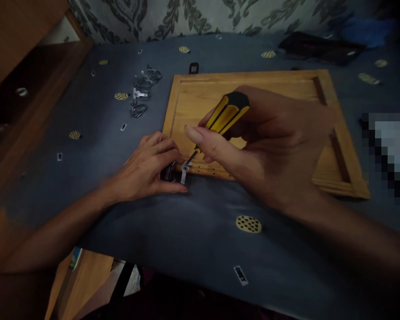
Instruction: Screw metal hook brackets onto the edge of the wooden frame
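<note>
A wooden cabinet door (286,84) lies flat on a blue-grey patterned cloth (173,231). My right hand (270,146) is wrapped round a yellow-and-black screwdriver (228,113), its tip down at a metal hinge (184,171) on the door's near left corner. My left hand (150,166) rests on the cloth beside that corner, fingers closed on the dark hinge part and holding it against the door's edge.
Several loose metal hinges (143,89) lie on the cloth at the back left. A dark case (320,46) sits at the back right. Wooden furniture (16,53) stands on the left. A blurred patch (390,151) is at the right edge.
</note>
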A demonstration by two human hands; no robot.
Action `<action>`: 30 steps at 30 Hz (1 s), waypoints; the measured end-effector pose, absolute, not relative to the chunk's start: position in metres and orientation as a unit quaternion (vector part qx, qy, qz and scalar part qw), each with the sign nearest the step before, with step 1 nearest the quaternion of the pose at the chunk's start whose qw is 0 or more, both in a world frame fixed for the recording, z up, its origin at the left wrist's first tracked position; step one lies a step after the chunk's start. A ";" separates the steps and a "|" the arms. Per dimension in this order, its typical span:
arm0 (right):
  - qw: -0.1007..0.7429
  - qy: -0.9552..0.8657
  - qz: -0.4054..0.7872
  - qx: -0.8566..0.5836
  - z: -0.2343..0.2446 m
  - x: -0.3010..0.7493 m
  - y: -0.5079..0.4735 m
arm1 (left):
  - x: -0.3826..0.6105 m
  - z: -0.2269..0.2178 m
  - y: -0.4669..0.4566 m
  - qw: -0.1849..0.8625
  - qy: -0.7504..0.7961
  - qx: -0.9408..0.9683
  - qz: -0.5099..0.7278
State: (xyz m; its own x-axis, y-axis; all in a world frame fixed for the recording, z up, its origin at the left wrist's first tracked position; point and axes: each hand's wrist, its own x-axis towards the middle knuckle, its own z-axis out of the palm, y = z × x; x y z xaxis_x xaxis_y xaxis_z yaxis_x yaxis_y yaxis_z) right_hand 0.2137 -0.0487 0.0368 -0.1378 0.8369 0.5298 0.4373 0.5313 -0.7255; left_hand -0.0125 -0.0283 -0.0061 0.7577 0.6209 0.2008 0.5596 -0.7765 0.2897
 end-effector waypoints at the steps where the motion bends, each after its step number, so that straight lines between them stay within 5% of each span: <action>1: 0.485 -0.727 0.198 -0.443 0.037 0.214 -0.049 | -0.013 -0.006 -0.028 0.107 0.318 0.931 0.144; 30: 0.473 -0.756 0.186 -0.412 0.036 0.214 -0.047 | -0.011 -0.008 -0.029 0.095 0.294 0.933 0.186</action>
State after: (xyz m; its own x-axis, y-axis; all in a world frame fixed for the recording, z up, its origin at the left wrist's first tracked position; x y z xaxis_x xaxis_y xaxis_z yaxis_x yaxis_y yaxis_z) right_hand 0.2138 -0.0467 0.0356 -0.2127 0.7989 0.5626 0.4471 0.5916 -0.6709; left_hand -0.0113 -0.0290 -0.0085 0.7578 0.5837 0.2915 0.5128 -0.8091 0.2871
